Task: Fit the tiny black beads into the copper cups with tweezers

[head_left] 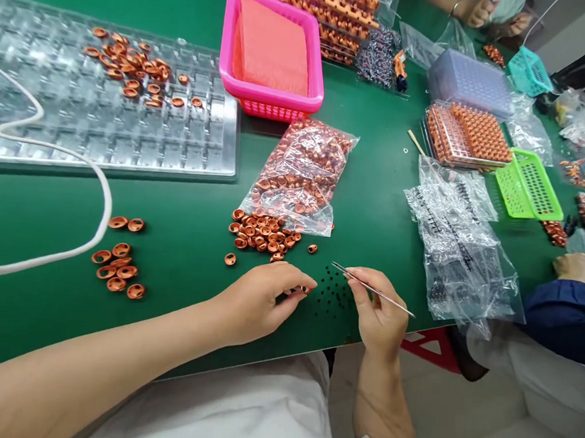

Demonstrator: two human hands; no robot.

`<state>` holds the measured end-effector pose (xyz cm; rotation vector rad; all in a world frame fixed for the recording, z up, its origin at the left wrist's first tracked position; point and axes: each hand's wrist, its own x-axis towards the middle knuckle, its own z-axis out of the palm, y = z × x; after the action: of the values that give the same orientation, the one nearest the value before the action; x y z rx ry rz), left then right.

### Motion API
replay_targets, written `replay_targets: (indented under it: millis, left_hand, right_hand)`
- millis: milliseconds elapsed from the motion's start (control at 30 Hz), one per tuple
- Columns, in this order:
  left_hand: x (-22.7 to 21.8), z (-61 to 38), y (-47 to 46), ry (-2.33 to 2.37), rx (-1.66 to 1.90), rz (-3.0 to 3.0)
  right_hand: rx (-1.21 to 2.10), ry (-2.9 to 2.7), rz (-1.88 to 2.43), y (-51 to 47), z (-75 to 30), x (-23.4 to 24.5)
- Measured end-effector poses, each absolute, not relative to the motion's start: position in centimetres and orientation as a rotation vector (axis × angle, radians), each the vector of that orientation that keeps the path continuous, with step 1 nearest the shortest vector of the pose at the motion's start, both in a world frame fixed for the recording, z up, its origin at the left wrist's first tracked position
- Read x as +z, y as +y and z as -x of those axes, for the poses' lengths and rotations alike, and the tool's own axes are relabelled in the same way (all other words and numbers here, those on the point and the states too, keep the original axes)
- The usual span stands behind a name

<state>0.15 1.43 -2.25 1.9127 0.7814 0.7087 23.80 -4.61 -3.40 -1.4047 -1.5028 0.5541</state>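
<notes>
My left hand (264, 302) is closed in a pinch on a small copper-coloured cup-shaped part, mostly hidden by the fingers. A pair of metal tweezers (384, 296) lies in the grip of my right hand (382, 315), its tips pointing left. Below those tips, tiny black pieces (331, 290) are scattered on the green table (185, 238) between my hands. Just beyond my left hand is a pile of copper-coloured cups (261, 232), spilling from a clear plastic bag (306, 166) full of them. Several more copper cups (118, 269) sit apart on the left.
A clear moulded tray (187, 145) with loose copper cups lies at the back left, and a white cable (103, 212) curves over the left side. A pink basket (310, 105) holds orange sheets. To the right are plastic bags (465, 251) and a green basket (512, 191). Other people sit nearby.
</notes>
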Motion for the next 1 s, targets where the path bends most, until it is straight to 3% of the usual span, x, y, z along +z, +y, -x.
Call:
replay_targets:
  millis: [1000]
  left_hand:
    - [-1.71,-0.28,1.78,0.88,0.678,-1.737]
  right_hand:
    - [0.494,-1.594,1.392,-3.97,-23.55,-3.71]
